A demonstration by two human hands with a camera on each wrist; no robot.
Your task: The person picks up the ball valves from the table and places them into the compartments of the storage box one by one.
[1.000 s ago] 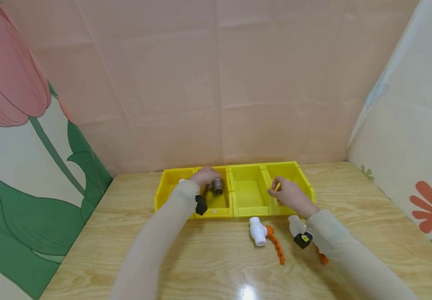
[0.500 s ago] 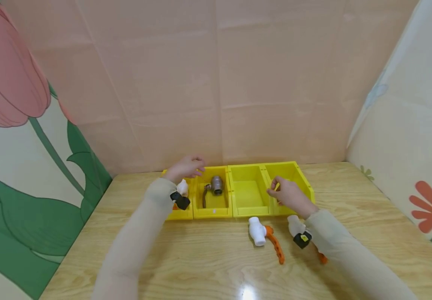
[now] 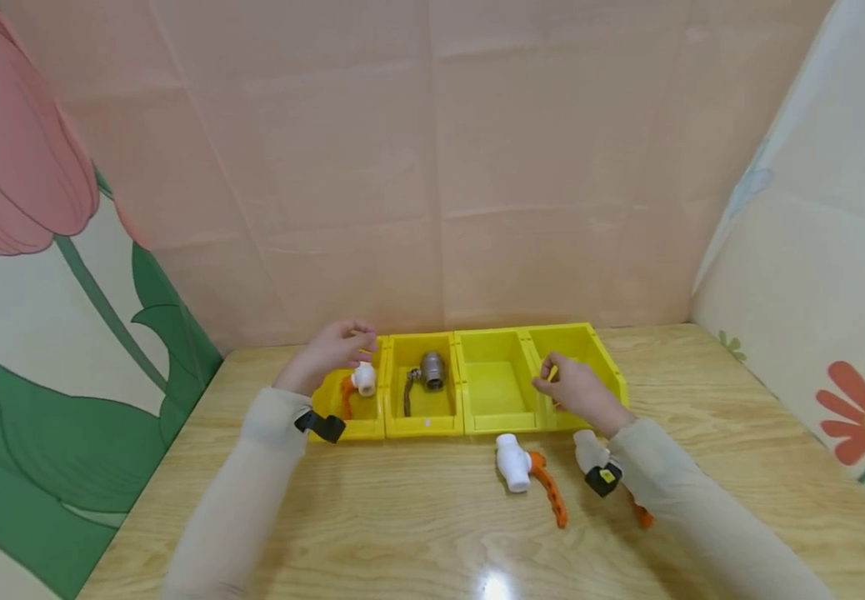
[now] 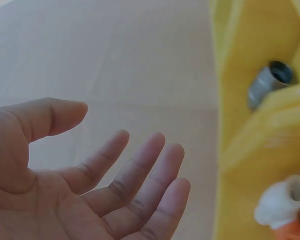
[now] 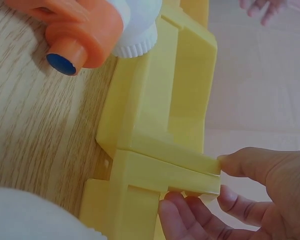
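My left hand (image 3: 331, 350) hovers over the leftmost yellow bin (image 3: 357, 429), fingers loosely spread, holding nothing; the left wrist view shows its palm and thumb apart. Under it in that bin lies a white ball valve (image 3: 363, 379) with an orange handle. The second bin (image 3: 425, 427) holds a metal ball valve (image 3: 433, 371) with a brown lever. With thumb and fingers, my right hand (image 5: 270, 185) pinches the adjoining walls (image 5: 190, 172) of the two right-hand bins. On the table, another white ball valve (image 3: 513, 463) with an orange handle lies before the third bin.
A further white valve (image 3: 590, 450) lies partly hidden under my right wrist, its orange handle end showing beside the sleeve. The bins stand in a row on the wooden table (image 3: 402, 517), against a pinkish cloth backdrop (image 3: 312, 167). Flower-printed panels (image 3: 800, 275) flank both sides.
My left hand has moved left from the metal valve in the second bin to above the leftmost bin, uncovering both valves. My right hand stays in place.
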